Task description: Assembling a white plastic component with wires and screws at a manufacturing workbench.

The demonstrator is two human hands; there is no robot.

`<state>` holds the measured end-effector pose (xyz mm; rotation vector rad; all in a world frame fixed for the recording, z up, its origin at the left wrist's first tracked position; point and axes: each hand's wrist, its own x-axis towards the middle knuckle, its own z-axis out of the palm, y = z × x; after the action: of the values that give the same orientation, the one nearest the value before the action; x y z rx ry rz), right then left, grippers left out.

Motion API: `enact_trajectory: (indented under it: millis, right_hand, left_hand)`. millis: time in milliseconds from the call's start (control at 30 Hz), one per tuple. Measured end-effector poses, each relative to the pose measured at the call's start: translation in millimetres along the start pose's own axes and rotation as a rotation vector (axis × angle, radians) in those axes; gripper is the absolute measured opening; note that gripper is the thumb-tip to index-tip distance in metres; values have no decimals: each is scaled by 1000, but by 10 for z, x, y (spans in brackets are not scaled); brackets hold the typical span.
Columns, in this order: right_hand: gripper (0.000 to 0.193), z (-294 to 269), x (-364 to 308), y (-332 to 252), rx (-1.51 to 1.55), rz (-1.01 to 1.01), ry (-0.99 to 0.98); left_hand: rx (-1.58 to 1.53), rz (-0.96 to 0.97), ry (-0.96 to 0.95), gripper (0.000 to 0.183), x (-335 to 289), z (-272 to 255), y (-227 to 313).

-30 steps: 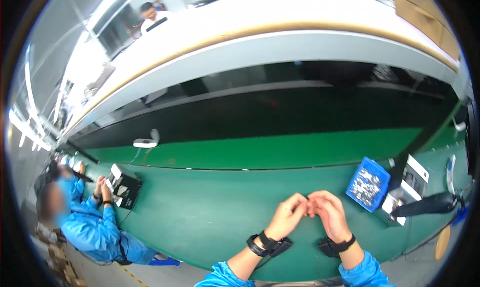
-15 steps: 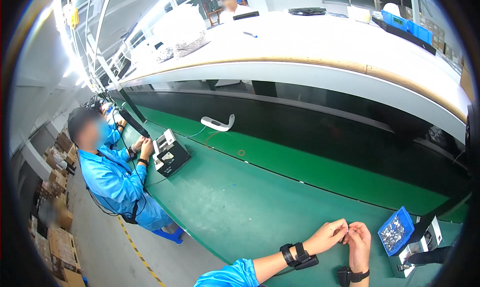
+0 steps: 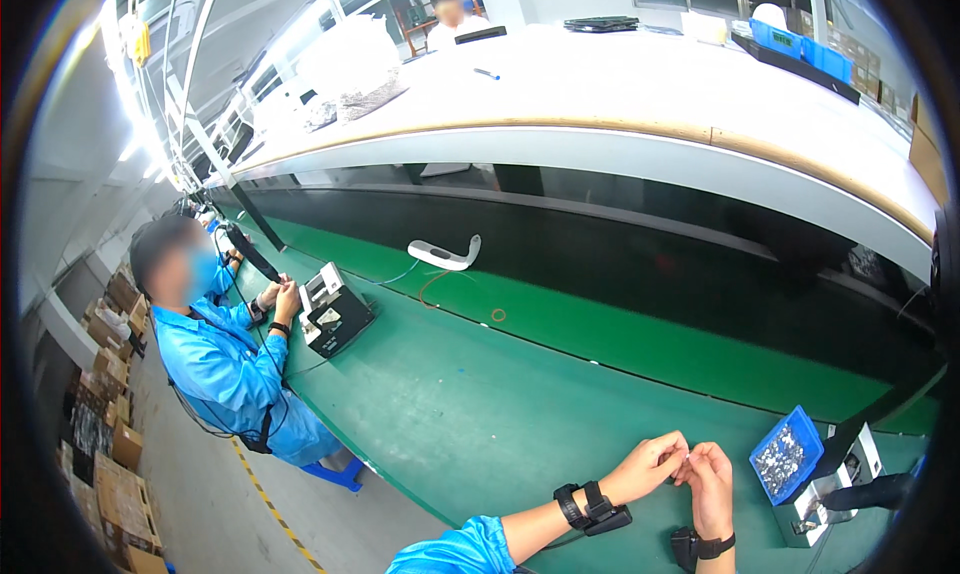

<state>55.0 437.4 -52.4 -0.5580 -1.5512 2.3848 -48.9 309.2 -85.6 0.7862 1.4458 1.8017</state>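
My left hand [image 3: 650, 466] and my right hand [image 3: 712, 482] meet fingertip to fingertip low over the green worktable [image 3: 480, 414]. Between the pinched fingers is something very small and pale, too tiny to identify. Both wrists wear black bands, and blue sleeves cover my forearms. Just right of my hands, a blue tray [image 3: 786, 454] filled with several small metal parts sits tilted on a small grey machine [image 3: 835, 479].
A co-worker in a blue coat [image 3: 215, 354] stands at the left, hands at a black and white bench machine [image 3: 335, 314]. A white handheld tool [image 3: 445, 254] with a cable lies farther back. A white upper shelf [image 3: 640, 94] spans the bench. Cardboard boxes [image 3: 110, 444] line the floor.
The view has swung left, so my hands now sit at the lower right and the co-worker is nearer the middle. My fingertips stay pinched together throughout.
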Motion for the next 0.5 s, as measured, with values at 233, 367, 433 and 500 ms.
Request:
enact_trajectory:
  millis: [233,367,433,500]
  right_hand:
    - [10,-16,8,24,-5,-6,-7]
    - [10,-21,7,18,-9,-2,-6]
    - [10,-19,7,26,-13,-4,-2]
    - [11,-3,3,17,-16,-7,0]
  left_hand:
    - [24,13,11,16,-1,-8,29]
    - [-9,6,6,15,1,-2,50]
    - [-17,5,7,15,-1,-6,31]
    - [-25,-7,7,14,-1,-18,11]
